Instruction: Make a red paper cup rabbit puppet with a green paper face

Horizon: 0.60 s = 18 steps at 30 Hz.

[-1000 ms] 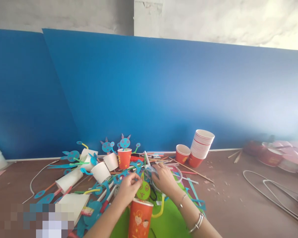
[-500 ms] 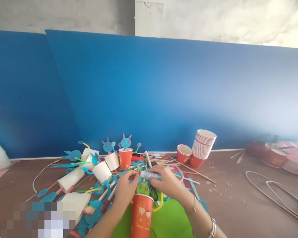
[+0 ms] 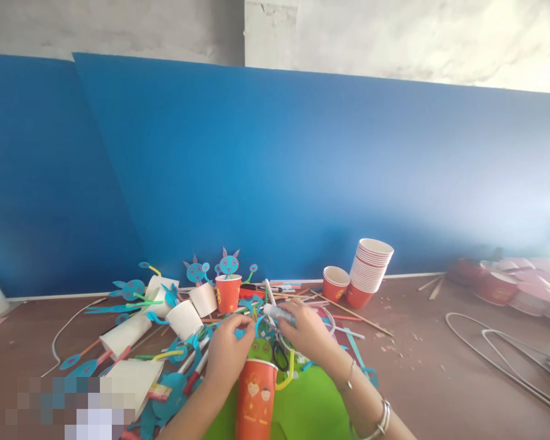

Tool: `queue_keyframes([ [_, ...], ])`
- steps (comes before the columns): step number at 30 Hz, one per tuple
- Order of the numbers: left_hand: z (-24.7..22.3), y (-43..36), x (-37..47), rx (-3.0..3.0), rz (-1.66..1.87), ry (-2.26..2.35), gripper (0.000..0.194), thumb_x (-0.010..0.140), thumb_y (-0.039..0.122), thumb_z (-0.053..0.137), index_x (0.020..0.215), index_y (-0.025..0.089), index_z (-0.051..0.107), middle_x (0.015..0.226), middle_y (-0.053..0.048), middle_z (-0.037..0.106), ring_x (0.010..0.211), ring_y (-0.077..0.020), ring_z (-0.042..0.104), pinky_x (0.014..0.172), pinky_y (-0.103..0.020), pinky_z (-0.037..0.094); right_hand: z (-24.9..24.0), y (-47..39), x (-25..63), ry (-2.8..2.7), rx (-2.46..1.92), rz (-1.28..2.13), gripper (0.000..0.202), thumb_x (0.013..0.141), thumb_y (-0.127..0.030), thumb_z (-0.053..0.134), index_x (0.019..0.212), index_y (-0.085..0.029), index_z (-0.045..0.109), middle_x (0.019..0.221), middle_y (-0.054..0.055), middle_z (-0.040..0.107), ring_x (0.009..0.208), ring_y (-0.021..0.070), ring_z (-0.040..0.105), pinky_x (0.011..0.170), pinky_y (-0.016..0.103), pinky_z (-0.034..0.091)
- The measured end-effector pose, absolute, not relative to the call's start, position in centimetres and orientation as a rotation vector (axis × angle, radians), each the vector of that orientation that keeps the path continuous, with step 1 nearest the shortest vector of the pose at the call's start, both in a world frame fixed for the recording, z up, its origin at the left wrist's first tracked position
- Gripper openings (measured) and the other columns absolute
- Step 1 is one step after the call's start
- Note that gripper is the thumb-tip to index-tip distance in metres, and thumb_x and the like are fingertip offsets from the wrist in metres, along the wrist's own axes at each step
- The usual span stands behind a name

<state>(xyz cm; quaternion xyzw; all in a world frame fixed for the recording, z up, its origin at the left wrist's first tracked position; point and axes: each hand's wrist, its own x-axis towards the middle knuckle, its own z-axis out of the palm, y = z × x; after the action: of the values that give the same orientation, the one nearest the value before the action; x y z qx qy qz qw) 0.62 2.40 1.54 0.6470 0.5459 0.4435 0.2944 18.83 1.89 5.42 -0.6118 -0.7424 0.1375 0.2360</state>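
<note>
A tall red paper cup with small printed figures stands in front of me. From its rim rises a green paper face with drawn eyes. Just above that face, my left hand is closed, thumb and forefinger pinched together; what lies between them is too small to make out. A pale glue stick is held in my right hand, its end pointing at the left fingertips. Black scissors lie partly hidden between the hands. A yellow bent straw sticks out beside the cup.
Green paper lies under the cup. Left are white cups with blue paper shapes and a red cup bearing a blue rabbit face. A cup stack stands back right, a cable farther right. A blue panel closes the back.
My right hand has drawn the glue stick slightly up and away from the left fingertips, and its tilt has changed. The left hand keeps its pinch. The whole view has shifted slightly.
</note>
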Motion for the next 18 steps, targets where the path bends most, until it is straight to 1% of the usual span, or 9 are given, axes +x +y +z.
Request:
queue_keyframes([
  [2, 1.5, 2.4, 0.6, 1.691, 1.186, 1.430, 0.018, 0.077, 0.033, 0.051, 0.071, 0.020, 0.062, 0.077, -0.006, 0.070, 0.078, -0.0233, 0.063, 0.076, -0.032, 0.047, 4.5, 2.5, 19.5, -2.000, -1.728, 0.344, 0.032, 0.081, -0.015, 0.050, 0.109, -0.019, 0.064, 0.112, 0.010, 0.064, 0.102, 0.0219, 0.058, 0.084, 0.026, 0.041],
  [5, 1.5, 2.5, 0.6, 1.645, 1.170, 1.414, 0.019, 0.077, 0.035, 0.051, 0.070, 0.019, 0.061, 0.074, -0.005, 0.069, 0.075, -0.0224, 0.063, 0.074, -0.031, 0.047, 3.0, 3.2, 19.8, -1.960, -1.801, 0.312, 0.031, 0.082, -0.015, 0.051, 0.109, -0.015, 0.064, 0.113, 0.014, 0.064, 0.109, 0.0271, 0.055, 0.091, 0.033, 0.038],
  [7, 1.6, 2.4, 0.7, 1.626, 1.166, 1.403, 0.019, 0.076, 0.035, 0.051, 0.069, 0.019, 0.059, 0.072, -0.004, 0.068, 0.073, -0.0213, 0.062, 0.072, -0.029, 0.047, 2.4, 3.4, 19.7, -1.954, -1.827, 0.311, 0.028, 0.081, -0.016, 0.053, 0.106, -0.015, 0.066, 0.110, 0.014, 0.066, 0.110, 0.0296, 0.054, 0.092, 0.037, 0.037],
  [10, 1.8, 2.4, 0.8, 1.595, 1.180, 1.380, 0.018, 0.075, 0.035, 0.053, 0.066, 0.020, 0.058, 0.067, -0.002, 0.066, 0.070, -0.0203, 0.062, 0.069, -0.027, 0.048, 2.3, 3.6, 20.0, -1.946, -1.832, 0.341, 0.024, 0.080, -0.017, 0.056, 0.101, -0.018, 0.068, 0.108, 0.012, 0.068, 0.109, 0.0294, 0.055, 0.092, 0.037, 0.036],
  [12, 1.9, 2.3, 0.9, 1.582, 1.191, 1.356, 0.019, 0.074, 0.036, 0.054, 0.066, 0.019, 0.058, 0.067, -0.002, 0.066, 0.070, -0.0202, 0.062, 0.068, -0.027, 0.048, 3.0, 3.7, 20.4, -1.917, -1.821, 0.371, 0.023, 0.081, -0.017, 0.054, 0.099, -0.017, 0.069, 0.107, 0.012, 0.068, 0.106, 0.0280, 0.057, 0.089, 0.035, 0.038],
  [14, 2.0, 2.2, 1.0, 1.582, 1.186, 1.323, 0.020, 0.075, 0.036, 0.054, 0.067, 0.019, 0.060, 0.070, -0.003, 0.067, 0.072, -0.0205, 0.062, 0.070, -0.027, 0.048, 3.9, 3.6, 20.6, -1.891, -1.782, 0.429, 0.023, 0.085, -0.019, 0.048, 0.093, -0.016, 0.070, 0.101, 0.011, 0.070, 0.097, 0.0251, 0.061, 0.083, 0.032, 0.042],
  [16, 2.2, 2.1, 1.2, 1.588, 1.169, 1.288, 0.021, 0.076, 0.037, 0.054, 0.070, 0.019, 0.062, 0.072, -0.003, 0.067, 0.074, -0.0206, 0.061, 0.071, -0.028, 0.048, 4.7, 3.3, 20.3, -1.898, -1.701, 0.527, 0.027, 0.088, -0.025, 0.044, 0.088, -0.017, 0.070, 0.091, 0.006, 0.072, 0.084, 0.0201, 0.064, 0.073, 0.027, 0.045],
  [18, 2.5, 1.8, 1.5, 1.583, 1.146, 1.253, 0.022, 0.077, 0.038, 0.054, 0.071, 0.019, 0.063, 0.073, -0.003, 0.067, 0.075, -0.0206, 0.061, 0.071, -0.028, 0.047, 5.3, 2.7, 19.3, -1.914, -1.600, 0.639, 0.026, 0.088, -0.030, 0.047, 0.087, -0.018, 0.070, 0.082, 0.002, 0.072, 0.076, 0.0168, 0.064, 0.066, 0.023, 0.046],
])
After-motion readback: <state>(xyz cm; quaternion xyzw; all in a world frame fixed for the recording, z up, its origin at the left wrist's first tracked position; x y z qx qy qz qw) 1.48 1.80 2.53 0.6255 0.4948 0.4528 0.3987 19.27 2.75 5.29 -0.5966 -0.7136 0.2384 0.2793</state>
